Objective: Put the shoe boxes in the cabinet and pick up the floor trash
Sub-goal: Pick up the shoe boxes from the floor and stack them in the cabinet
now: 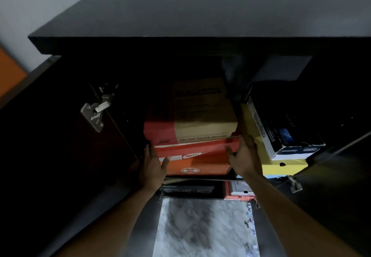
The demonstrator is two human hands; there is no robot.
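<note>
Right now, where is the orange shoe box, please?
The orange shoe box sits centre of the head view, in the cabinet under the tan box, left of the yellow box.

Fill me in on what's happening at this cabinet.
A person stands at an open dark cabinet with both hands on an orange shoe box on a shelf. The left hand presses its left end and the right hand its right end. A tan and red box lies on top of it. Beside it, a dark box sits on a yellow box. No floor trash is in view.
</note>
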